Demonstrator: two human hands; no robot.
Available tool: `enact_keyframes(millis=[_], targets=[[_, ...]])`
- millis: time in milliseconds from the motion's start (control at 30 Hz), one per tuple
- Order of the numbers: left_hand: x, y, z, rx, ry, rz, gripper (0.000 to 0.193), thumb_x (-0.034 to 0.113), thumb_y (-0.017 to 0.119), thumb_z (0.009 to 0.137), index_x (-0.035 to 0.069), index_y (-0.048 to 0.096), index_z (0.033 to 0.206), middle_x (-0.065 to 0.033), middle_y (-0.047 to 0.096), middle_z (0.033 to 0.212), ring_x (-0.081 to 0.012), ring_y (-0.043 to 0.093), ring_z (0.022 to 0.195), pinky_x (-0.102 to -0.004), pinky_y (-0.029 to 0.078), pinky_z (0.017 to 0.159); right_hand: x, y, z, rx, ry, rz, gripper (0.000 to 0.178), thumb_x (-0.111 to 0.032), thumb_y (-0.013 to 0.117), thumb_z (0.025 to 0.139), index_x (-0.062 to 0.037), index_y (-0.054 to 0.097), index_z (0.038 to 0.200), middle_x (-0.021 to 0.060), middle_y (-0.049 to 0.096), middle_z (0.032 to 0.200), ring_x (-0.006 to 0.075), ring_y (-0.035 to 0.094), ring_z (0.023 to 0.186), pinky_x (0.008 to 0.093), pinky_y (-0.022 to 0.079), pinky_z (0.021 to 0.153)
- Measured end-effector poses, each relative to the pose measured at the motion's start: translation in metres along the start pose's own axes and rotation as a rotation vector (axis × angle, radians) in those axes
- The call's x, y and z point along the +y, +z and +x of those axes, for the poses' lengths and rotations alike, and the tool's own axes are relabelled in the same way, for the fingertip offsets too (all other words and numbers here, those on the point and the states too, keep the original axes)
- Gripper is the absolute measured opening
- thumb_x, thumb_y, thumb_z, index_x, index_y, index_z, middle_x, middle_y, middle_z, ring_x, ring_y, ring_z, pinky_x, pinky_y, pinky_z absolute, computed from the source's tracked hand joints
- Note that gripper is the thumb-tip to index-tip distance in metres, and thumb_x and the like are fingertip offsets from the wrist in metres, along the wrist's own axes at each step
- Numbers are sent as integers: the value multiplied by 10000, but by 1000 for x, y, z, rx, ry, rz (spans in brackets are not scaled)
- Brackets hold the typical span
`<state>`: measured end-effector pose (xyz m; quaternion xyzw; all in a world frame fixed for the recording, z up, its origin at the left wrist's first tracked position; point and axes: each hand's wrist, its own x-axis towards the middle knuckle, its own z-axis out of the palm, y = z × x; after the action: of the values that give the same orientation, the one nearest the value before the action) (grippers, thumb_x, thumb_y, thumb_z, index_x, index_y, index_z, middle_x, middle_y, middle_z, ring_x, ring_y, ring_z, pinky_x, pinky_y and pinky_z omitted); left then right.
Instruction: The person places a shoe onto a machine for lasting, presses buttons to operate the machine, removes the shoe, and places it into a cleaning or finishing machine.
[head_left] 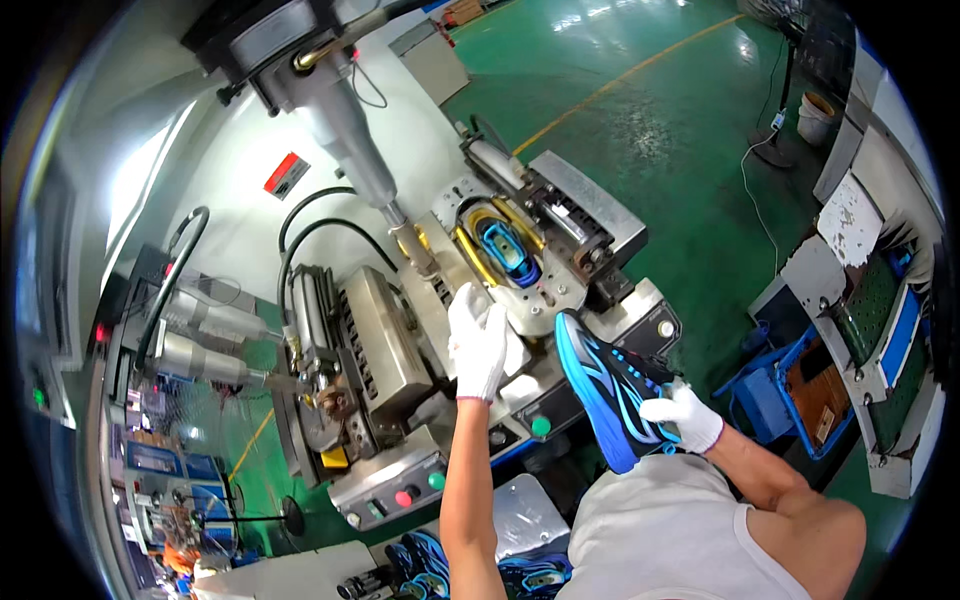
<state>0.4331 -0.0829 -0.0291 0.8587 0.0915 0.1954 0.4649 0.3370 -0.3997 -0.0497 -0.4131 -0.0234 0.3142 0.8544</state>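
Blue shoe in right grip.

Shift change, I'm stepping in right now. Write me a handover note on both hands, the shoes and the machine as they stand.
Left hand: gloved, laid flat on the grey machine by its work area, holding nothing that can be seen.
Right hand: gloved, gripping a blue and black shoe at its heel end, sole side up, held off the machine at its front edge.
On the machine: another blue shoe sits in the yellow-rimmed fixture.
More blue shoes lie low down, near the person's lap.
Done: one shoe loaded in the fixture.
Left: the held shoe is not yet on the machine.
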Motion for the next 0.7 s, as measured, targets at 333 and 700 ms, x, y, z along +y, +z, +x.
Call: enact_keyframes(millis=[333,700], targets=[[-120,162,172,152,-380,435,652,254,750,747,-32,464,1258,-305,606,1228,-474,628,1134,-488,505,1012,-37,-28,-11,415,-161,0,676,-29,701,796,20,530,1448,65,645,1316,162,609,1133,345,495,1002],[-15,33,85,68,-414,-428,210,101,807,787,20,680,934,-46,685,875,-127,638,779,-297,551,753,-60,-30,97,371,-362,-780,370,-165,800,851,14,728,1166,109,756,1051,177,695,911,367,560,850]])
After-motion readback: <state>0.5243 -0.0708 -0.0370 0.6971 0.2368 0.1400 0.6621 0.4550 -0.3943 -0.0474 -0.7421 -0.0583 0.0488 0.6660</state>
